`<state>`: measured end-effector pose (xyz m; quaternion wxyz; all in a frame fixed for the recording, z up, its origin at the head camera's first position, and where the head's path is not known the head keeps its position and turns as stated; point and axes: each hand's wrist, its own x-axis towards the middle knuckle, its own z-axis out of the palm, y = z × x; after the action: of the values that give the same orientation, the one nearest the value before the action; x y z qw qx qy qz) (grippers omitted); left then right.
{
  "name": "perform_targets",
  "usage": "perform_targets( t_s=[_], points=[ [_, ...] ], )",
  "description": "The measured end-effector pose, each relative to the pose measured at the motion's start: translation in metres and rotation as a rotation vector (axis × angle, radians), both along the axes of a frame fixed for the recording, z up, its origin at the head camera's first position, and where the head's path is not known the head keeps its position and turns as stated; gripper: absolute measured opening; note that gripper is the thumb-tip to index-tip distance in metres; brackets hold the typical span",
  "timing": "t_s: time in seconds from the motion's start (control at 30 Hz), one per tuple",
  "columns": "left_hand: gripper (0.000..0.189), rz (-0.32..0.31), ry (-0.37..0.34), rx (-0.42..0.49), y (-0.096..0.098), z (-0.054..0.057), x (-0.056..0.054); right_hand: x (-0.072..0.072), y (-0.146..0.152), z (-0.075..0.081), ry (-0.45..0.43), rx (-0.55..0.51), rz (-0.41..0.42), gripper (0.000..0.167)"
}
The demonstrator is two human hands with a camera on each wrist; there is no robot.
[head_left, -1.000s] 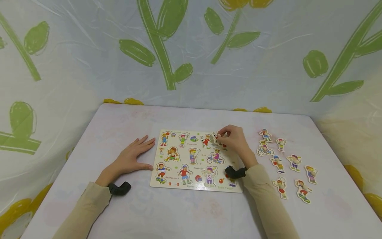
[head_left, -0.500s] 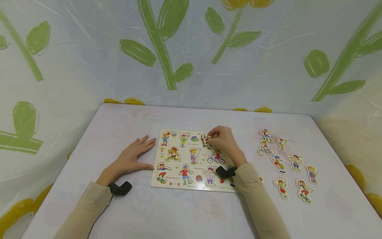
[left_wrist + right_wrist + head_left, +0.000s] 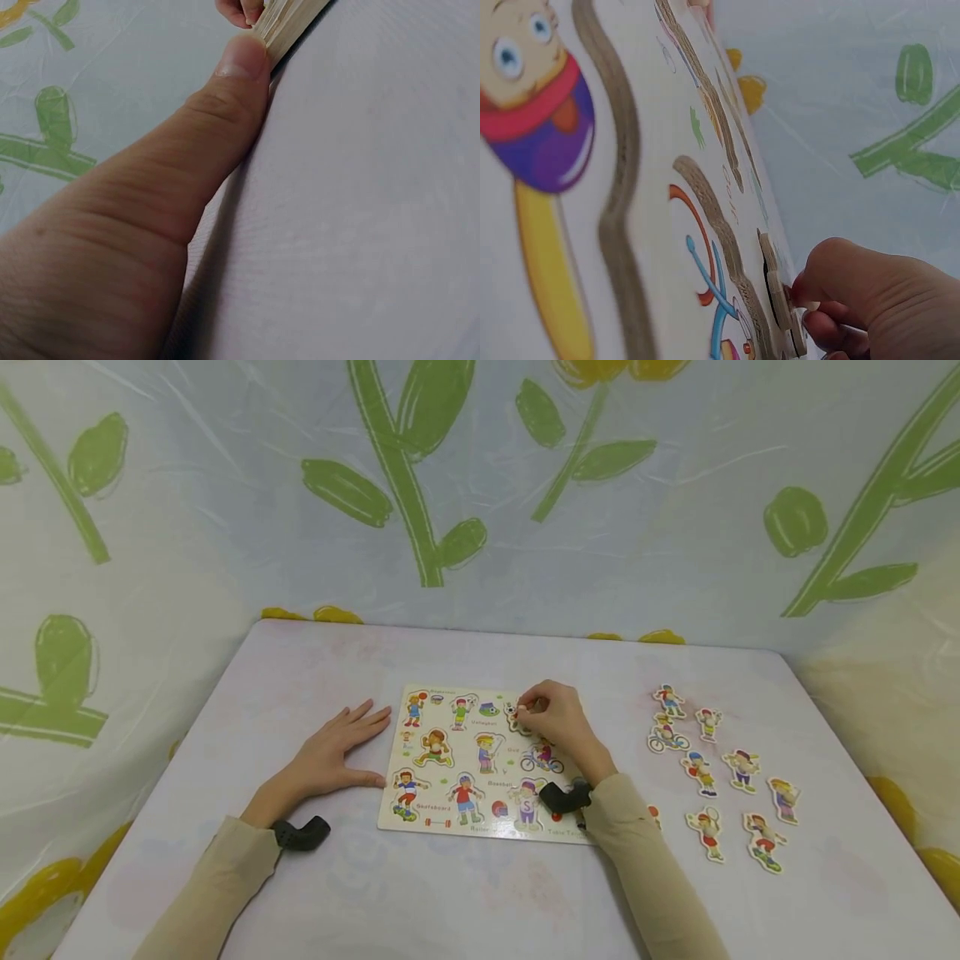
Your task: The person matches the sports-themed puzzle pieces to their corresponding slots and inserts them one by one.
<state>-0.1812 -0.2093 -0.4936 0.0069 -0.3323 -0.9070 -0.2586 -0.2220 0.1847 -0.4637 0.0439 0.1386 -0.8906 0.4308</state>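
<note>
A wooden puzzle board [image 3: 463,756] with printed sports figures in cut-out recesses lies mid-table. My right hand [image 3: 558,718] is over its upper right part, thumb and forefinger pinching a puzzle piece [image 3: 513,717] with a soccer ball showing on it. In the right wrist view the piece [image 3: 780,296] is edge-on, close to the board's surface; whether it sits in its recess I cannot tell. My left hand [image 3: 330,756] rests on the table with fingers spread. Its thumb [image 3: 244,56] touches the board's left edge. The right hand hides the board's upper right corner.
Several loose puzzle pieces lie right of the board, among them a cyclist [image 3: 667,737], a tennis player [image 3: 707,833] and a skateboarder [image 3: 763,842]. Another piece [image 3: 655,815] peeks out beside the right sleeve. A flower-printed curtain [image 3: 600,527] stands behind the table.
My right hand has carried the soccer piece leftward over the board and down toward the printed soccer figure, staying there over the last half second. The left hand has kept its place.
</note>
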Motion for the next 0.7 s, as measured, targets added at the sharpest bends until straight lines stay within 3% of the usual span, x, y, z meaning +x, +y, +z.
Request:
perform_targets(
  t_s=[0.7],
  points=[
    [0.099, -0.008, 0.018, 0.009, 0.000, 0.000, 0.000, -0.001, 0.005, -0.012, 0.049, -0.052, 0.051, 0.007]
  ],
)
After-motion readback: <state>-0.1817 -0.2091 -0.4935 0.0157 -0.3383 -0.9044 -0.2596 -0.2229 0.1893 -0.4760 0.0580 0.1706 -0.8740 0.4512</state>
